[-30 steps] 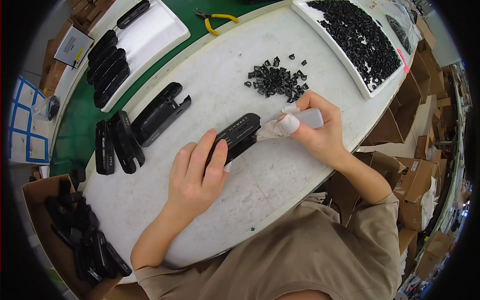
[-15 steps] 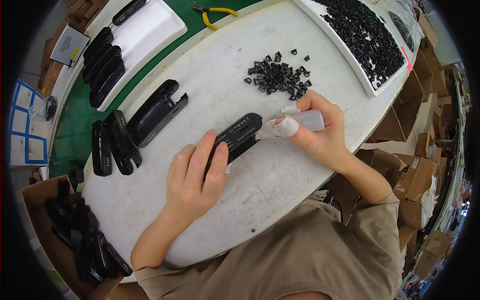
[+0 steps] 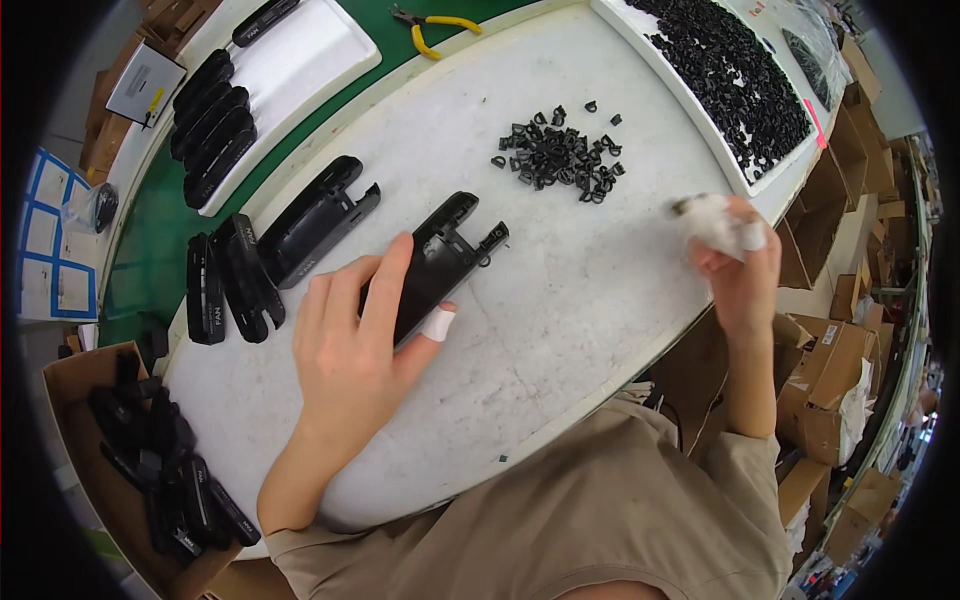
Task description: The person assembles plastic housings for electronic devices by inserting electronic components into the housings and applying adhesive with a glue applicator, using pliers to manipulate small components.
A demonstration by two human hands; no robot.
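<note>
My left hand (image 3: 350, 325) is closed on a black plastic casing (image 3: 425, 285), whose notched, forked end points up and to the right. A white wrap covers the tip of my left thumb. Beside the fork's right prong sits a small black ring-shaped part (image 3: 485, 262). Farther right, my right hand (image 3: 740, 265) is raised near the table edge, its fingers closed round a small whitish bottle (image 3: 708, 215) with a dark tip, blurred by motion. A heap of small black clip-like parts (image 3: 560, 155) lies beyond the two hands.
More black casings (image 3: 315, 220) lie on the white table (image 3: 560, 330) at left. A white tray (image 3: 345, 50) holds several casings; another tray (image 3: 675, 90) holds many small clips. Yellow-handled pliers (image 3: 425, 45) lie at the back. A cardboard box (image 3: 70, 380) of black casings stands lower left.
My right hand has moved right, away from the casing, with the bottle. The casing has been turned over in my left hand, from its printed face to its notched side.
</note>
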